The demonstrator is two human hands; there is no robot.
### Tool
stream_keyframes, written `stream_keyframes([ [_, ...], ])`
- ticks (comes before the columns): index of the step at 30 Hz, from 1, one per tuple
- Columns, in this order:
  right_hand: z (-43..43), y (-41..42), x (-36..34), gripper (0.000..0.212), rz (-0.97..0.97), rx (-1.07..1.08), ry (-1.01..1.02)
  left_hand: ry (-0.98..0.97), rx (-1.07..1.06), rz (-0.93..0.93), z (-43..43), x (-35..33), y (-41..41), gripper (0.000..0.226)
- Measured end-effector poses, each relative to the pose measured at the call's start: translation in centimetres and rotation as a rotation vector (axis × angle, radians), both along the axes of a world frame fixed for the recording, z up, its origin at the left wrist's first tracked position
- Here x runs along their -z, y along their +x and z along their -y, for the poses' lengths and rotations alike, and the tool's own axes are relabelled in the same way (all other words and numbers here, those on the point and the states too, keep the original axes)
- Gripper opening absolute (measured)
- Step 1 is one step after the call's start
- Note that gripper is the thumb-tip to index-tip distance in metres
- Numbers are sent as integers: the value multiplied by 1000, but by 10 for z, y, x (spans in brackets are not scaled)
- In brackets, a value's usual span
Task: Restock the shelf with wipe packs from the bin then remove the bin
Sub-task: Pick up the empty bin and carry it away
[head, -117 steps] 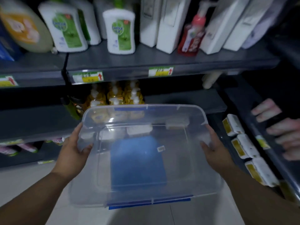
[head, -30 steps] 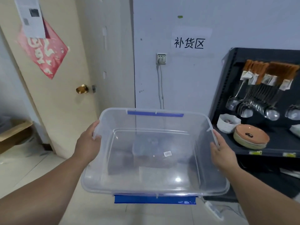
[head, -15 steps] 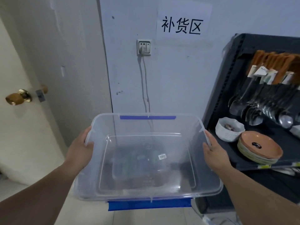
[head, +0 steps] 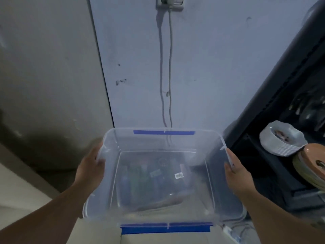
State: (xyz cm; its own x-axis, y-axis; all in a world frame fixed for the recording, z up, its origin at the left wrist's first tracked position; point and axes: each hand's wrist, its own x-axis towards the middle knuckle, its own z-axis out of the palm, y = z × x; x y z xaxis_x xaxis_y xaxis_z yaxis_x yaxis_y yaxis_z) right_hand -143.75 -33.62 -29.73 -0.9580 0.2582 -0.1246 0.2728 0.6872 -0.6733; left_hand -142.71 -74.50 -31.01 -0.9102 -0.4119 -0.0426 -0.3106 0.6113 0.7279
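Note:
A clear plastic bin (head: 197,143) with blue clips on its near and far edges is held in front of me, above the floor. It holds no wipe packs; only a small white sticker shows on its bottom. My left hand (head: 90,170) grips the bin's left rim, fingers curled round the edge. On the right rim my right hand (head: 237,175) grips in the same way. Through the clear bottom I see blurred coloured items lying below the bin. No wipe packs or wipe shelf are in view.
A pale wall (head: 202,67) with a socket and hanging cable (head: 169,71) is straight ahead. A black rack (head: 281,103) at the right carries stacked white bowls (head: 283,140) and orange plates (head: 311,164). A power strip (head: 230,233) lies on the floor by the rack.
I have carried the bin from the wipe shelf to the wall by the black rack. The view has dropped lower and closer to the wall; both hands keep their grip.

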Motion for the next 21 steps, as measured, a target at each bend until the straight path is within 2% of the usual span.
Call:
stream_keyframes([
  [4,10,-44,45,49,39,-10,19,14,-47,48,9,50,-29,47],
  [11,6,-104,130,50,100,-28,-3,40,-53,105,7,126,-80,44],
  [18,1,-152,176,50,102,-16,-37,-43,-60,110,1,168,-126,45],
  [21,-2,-169,189,50,76,-24,-35,-53,-46,105,1,180,-143,52],
])
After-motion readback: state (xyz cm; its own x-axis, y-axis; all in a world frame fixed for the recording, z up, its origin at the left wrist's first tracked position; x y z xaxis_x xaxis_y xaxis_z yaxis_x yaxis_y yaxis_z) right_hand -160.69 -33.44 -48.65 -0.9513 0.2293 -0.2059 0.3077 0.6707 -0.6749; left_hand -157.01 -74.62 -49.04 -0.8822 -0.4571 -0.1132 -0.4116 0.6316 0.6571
